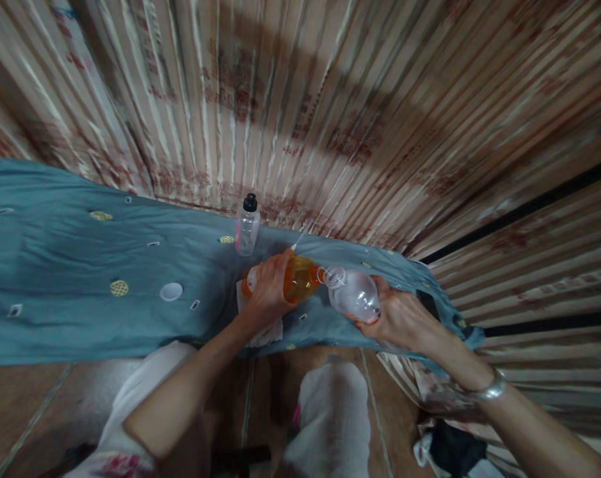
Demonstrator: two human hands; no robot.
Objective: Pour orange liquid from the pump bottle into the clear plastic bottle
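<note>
An orange bottle [301,279] lies tilted on its side in my left hand [271,285], its neck pointing right. My right hand [397,313] is wrapped round a clear, rounded bottle [354,295] whose open mouth faces left. The two mouths meet or nearly meet; whether they touch cannot be made out. Behind my left hand, a clear bottle with a black cap [248,229] stands upright. A white cloth or paper [265,334] lies partly hidden under my left hand.
The blue patterned cloth [71,265] covers the long surface. A round white lid [171,291] lies on it at left, and a dark flat object [427,304] at right. Pleated curtains [290,99] hang behind. Dark and white fabric [454,448] is at the lower right.
</note>
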